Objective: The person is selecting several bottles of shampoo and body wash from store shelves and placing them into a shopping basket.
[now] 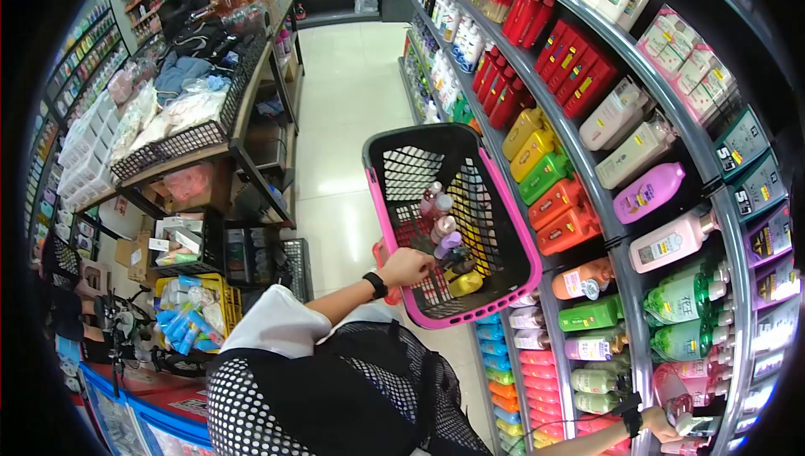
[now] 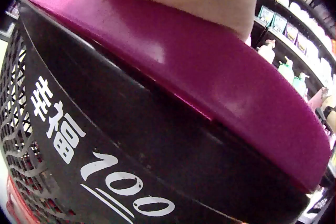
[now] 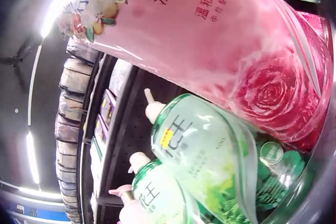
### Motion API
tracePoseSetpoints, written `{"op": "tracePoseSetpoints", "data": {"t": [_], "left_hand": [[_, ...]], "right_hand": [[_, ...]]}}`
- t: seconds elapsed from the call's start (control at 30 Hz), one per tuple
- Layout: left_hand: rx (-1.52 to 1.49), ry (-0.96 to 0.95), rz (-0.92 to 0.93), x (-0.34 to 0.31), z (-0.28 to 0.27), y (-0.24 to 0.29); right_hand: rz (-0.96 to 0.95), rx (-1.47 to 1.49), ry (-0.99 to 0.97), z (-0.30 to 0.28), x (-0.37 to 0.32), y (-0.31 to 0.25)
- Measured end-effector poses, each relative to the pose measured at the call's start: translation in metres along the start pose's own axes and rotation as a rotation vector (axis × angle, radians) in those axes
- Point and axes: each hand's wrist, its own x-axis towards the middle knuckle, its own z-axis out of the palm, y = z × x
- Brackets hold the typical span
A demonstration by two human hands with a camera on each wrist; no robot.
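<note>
My left hand (image 1: 407, 267) grips the near-left rim of a black mesh shopping basket (image 1: 407, 141) with a pink edge. Inside the basket lie several small bottles, among them a yellow bottle (image 1: 465, 284) and a purple-capped one (image 1: 449, 244). In the left wrist view, the pink rim (image 2: 173, 61) runs right below the skin, over white lettering. At the lower right shelf, my right hand (image 1: 662, 424) holds a pink shampoo bottle (image 3: 205, 50) with a rose on its label. It is tilted, close above green pump bottles (image 3: 205, 150); the fingers are mostly hidden there.
Tall shelves on the right carry rows of bottles, including green pump bottles (image 1: 683, 297) and orange bottles (image 1: 566, 221). A tiled aisle floor (image 1: 335, 112) runs ahead. On the left stand a loaded display table (image 1: 172, 158) and a yellow crate (image 1: 231, 309) of packages.
</note>
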Motion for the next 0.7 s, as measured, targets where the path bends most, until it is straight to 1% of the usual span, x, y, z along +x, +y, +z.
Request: {"op": "tracePoseSetpoints", "data": {"t": [0.03, 0.07, 0.1, 0.17, 0.2, 0.23, 0.27, 0.3, 0.37, 0.43, 0.5, 0.57, 0.6, 0.63, 0.7], "left_hand": [[-0.002, 0.004, 0.008, -0.003, -0.003, -0.005], [0.004, -0.007, -0.002, -0.003, -0.005, -0.006], [0.010, -0.017, -0.012, -0.002, -0.006, -0.006], [0.008, -0.031, -0.019, -0.002, -0.009, -0.003], [0.009, -0.034, -0.031, -0.003, -0.011, -0.003], [0.009, -0.034, -0.031, -0.001, -0.014, -0.006], [0.013, -0.028, -0.010, -0.001, -0.015, -0.007], [0.016, -0.021, 0.010, 0.000, -0.014, -0.007], [0.021, -0.037, 0.021, 0.003, -0.018, -0.009], [0.037, -0.028, 0.018, 0.004, -0.025, -0.010], [0.038, -0.053, 0.025, 0.007, -0.028, -0.009], [0.016, -0.089, 0.049, 0.012, -0.032, -0.008], [-0.013, -0.094, 0.114, 0.015, -0.038, -0.006], [-0.013, -0.094, 0.114, 0.015, -0.045, 0.004], [-0.319, -0.228, -0.058, 0.017, -0.063, 0.036]], "right_hand": [[0.003, 0.013, -0.006, -0.003, -0.009, -0.009], [0.007, 0.026, -0.011, -0.020, -0.005, -0.002], [0.010, 0.038, -0.017, -0.018, -0.003, -0.020], [0.023, 0.057, -0.022, -0.011, -0.042, -0.052], [0.030, 0.066, -0.024, 0.020, -0.065, -0.084], [0.036, 0.088, -0.028, 0.030, -0.080, -0.103], [0.045, 0.080, -0.025, 0.028, -0.098, -0.125], [0.055, 0.072, -0.022, 0.017, -0.099, -0.129], [0.321, 0.449, 0.096, 0.020, -0.140, -0.132], [0.168, 0.012, -0.297, 0.051, -0.167, -0.163], [0.232, -0.028, -0.381, 0.086, -0.201, -0.191], [0.334, 0.032, -0.453, 0.112, -0.231, -0.201], [0.384, 0.088, -0.477, 0.121, -0.247, -0.201], [0.427, 0.155, -0.508, 0.132, -0.260, -0.200], [0.471, 0.217, -0.591, 0.151, -0.279, -0.211]]}}
